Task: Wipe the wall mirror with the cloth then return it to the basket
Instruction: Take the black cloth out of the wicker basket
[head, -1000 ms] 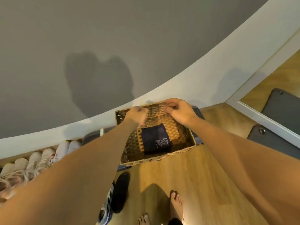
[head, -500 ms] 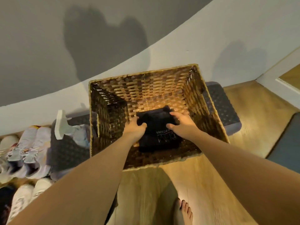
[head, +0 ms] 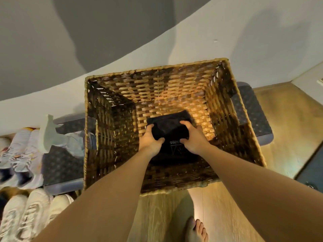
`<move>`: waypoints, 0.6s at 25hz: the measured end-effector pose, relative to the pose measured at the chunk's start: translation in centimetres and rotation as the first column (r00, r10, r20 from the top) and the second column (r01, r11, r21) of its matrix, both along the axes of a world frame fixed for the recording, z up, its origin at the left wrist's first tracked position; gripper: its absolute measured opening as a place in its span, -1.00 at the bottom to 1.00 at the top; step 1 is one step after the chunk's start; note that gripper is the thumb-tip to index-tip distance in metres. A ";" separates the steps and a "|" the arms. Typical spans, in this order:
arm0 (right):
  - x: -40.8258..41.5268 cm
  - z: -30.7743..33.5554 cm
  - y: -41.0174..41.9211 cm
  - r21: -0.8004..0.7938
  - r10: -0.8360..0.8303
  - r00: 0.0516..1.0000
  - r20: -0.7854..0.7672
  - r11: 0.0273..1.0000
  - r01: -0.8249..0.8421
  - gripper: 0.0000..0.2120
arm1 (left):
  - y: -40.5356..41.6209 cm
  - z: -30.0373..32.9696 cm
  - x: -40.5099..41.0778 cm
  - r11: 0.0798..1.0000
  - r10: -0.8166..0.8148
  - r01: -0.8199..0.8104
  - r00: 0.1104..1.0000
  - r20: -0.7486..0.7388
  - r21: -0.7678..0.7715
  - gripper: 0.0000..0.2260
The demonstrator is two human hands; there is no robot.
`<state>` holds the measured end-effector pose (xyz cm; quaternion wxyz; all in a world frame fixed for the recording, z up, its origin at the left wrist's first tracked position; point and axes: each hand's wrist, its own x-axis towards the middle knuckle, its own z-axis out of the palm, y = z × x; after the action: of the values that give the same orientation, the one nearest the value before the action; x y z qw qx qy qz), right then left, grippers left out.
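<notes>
A woven wicker basket [head: 157, 67] stands on a dark bench against the wall. At its bottom lies a folded black cloth [head: 170, 127] with a pale logo. Both my arms reach down into the basket. My left hand [head: 150, 141] grips the cloth's left edge, thumb on top and fingers curled round it. My right hand [head: 193, 137] grips the cloth's right edge the same way. The mirror's white frame corner [head: 320, 82] barely shows at the far right edge.
The dark patterned bench [head: 251, 117] runs under the basket. A pale spray bottle [head: 57, 137] lies on the bench left of the basket. Several pale sneakers [head: 22, 151] line the floor at left. My bare foot [head: 196, 230] stands on wooden flooring; a dark mat [head: 311, 170] lies at right.
The view came closer and looked deeper into the basket. Both hands went from the basket's far rim down to the cloth and now curl round its two edges.
</notes>
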<state>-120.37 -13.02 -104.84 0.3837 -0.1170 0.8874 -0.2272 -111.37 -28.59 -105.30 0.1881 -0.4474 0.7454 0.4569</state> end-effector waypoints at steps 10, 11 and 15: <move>-1.7 19.7 -2.0 -0.034 0.071 0.988 -0.140 0.996 -0.077 -0.39 | -1.6 19.9 -1.0 0.998 -0.044 0.036 0.983 -0.176 -0.050 -0.47; -1.8 23.7 -2.4 -0.044 0.065 0.984 -0.167 0.996 -0.074 -0.39 | -2.1 23.6 -1.1 0.997 -0.062 0.050 0.976 -0.208 -0.064 -0.46; -1.9 39.7 -3.9 -0.121 0.004 0.957 -0.291 0.992 -0.041 -0.41 | -4.0 39.5 -1.6 0.996 -0.055 0.026 0.939 -0.340 -0.088 -0.45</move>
<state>-122.26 -16.90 -65.11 0.2440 -0.1832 0.9166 -0.2584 -112.99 -32.57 -65.76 0.0463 -0.3530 0.7941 0.4926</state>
